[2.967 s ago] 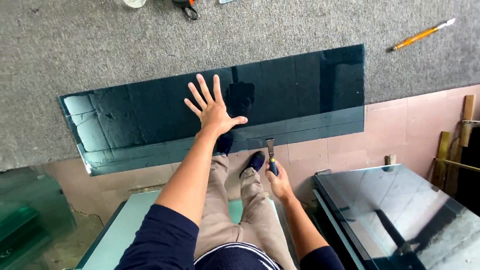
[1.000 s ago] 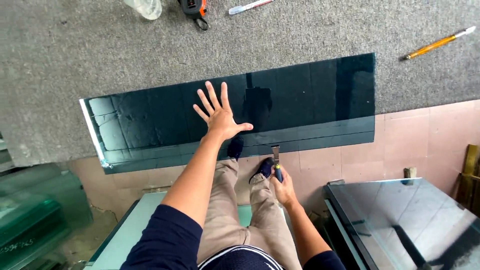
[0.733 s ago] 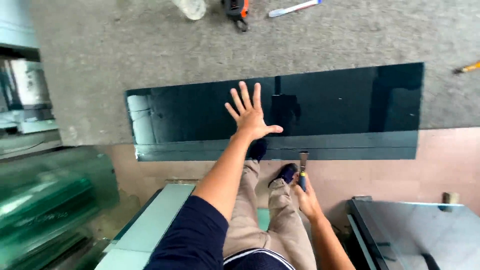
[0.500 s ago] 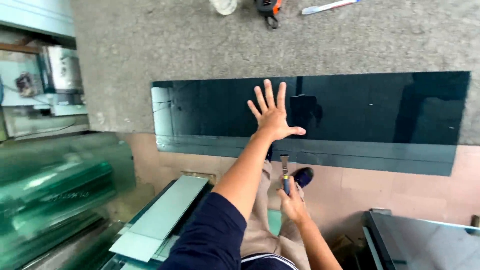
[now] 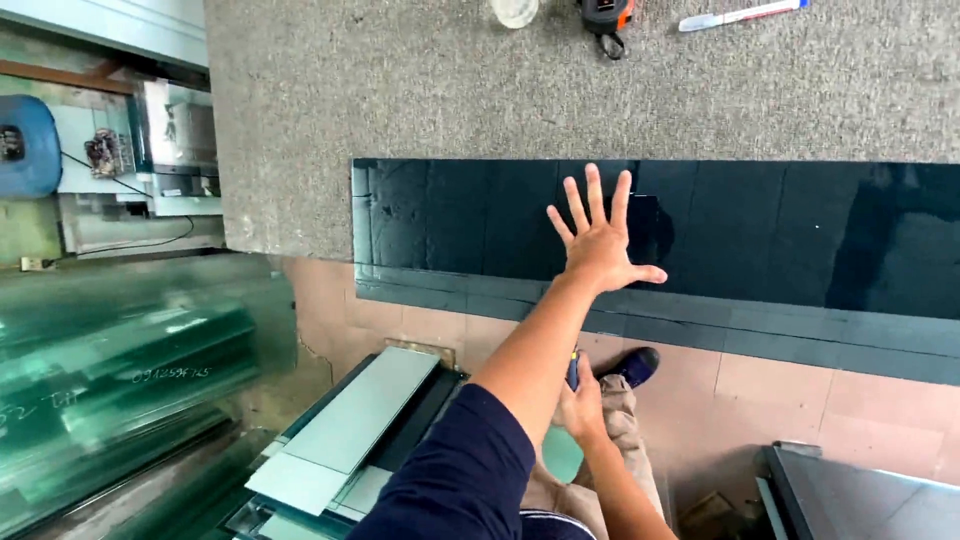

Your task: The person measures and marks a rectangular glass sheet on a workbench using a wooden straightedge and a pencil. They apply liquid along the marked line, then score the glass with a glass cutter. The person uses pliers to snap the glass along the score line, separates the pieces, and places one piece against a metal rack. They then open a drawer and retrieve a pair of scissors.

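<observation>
A long dark tinted glass sheet (image 5: 780,240) lies on a grey carpeted table (image 5: 400,90), its near strip hanging past the table's edge. My left hand (image 5: 600,240) presses flat on the sheet with fingers spread. Lower down, below the overhanging strip, my right hand (image 5: 580,405) grips a small blue-handled glass cutter (image 5: 572,372), mostly hidden behind my left forearm.
A tape measure (image 5: 606,14), a white marker (image 5: 738,14) and a clear cup (image 5: 514,10) sit at the table's far edge. Stacked greenish glass panes (image 5: 120,370) stand at left, cut glass pieces (image 5: 350,420) below, another dark pane (image 5: 860,500) at lower right.
The view has swung left, bringing the glass stacks and a machine at the left into sight. My left hand stays flat on the sheet; my right hand has slid behind my forearm.
</observation>
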